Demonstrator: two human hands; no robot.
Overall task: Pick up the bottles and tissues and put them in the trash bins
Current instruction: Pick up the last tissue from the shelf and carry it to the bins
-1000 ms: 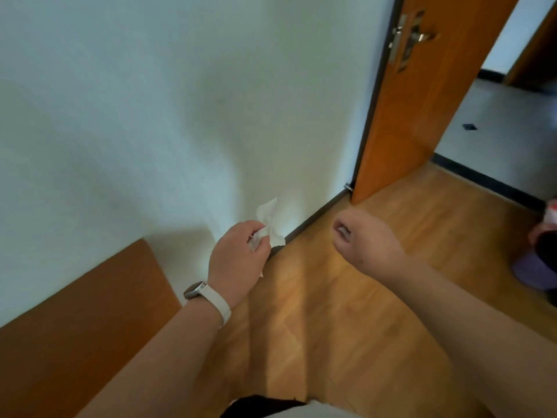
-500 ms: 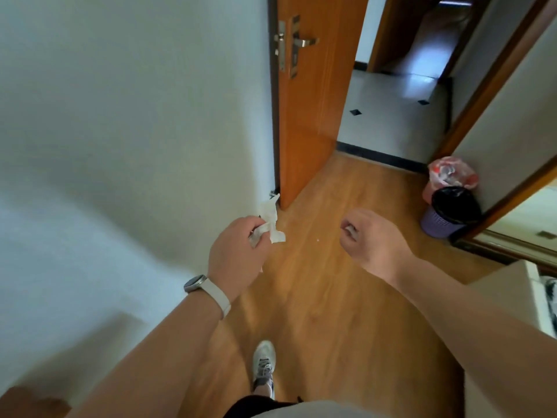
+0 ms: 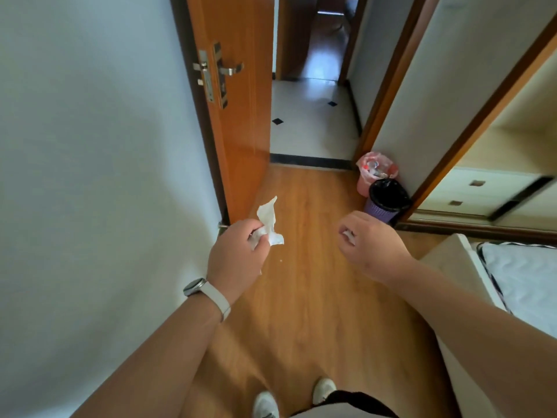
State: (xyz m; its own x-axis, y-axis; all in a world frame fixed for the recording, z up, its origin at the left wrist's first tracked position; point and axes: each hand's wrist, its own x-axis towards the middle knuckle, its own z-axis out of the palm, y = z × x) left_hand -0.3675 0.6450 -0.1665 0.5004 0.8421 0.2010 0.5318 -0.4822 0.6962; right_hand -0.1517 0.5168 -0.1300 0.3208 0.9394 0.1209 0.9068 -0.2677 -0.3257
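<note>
My left hand point(image 3: 238, 251) is closed around a crumpled white tissue point(image 3: 268, 218) that sticks up above the fingers. My right hand point(image 3: 370, 239) is curled shut with a small white scrap of tissue point(image 3: 349, 235) showing between the fingers. Two trash bins stand ahead on the right against the wall: a pink-lined bin point(image 3: 376, 173) holding bottles and rubbish, and nearer to me a purple basket with a black liner point(image 3: 387, 200). Both hands are held over the wooden floor, short of the bins.
An open orange door point(image 3: 238, 116) stands ahead on the left beside a white wall point(image 3: 90, 176). A tiled hallway point(image 3: 310, 125) lies beyond the threshold. A wardrobe with drawers point(image 3: 482, 188) and a bed corner point(image 3: 518, 276) are at the right. My shoes point(image 3: 265, 402) show below.
The view has swung right and moved forward along the wall toward the doorway. The two bins have come into fuller view and closer. Both hands keep their hold.
</note>
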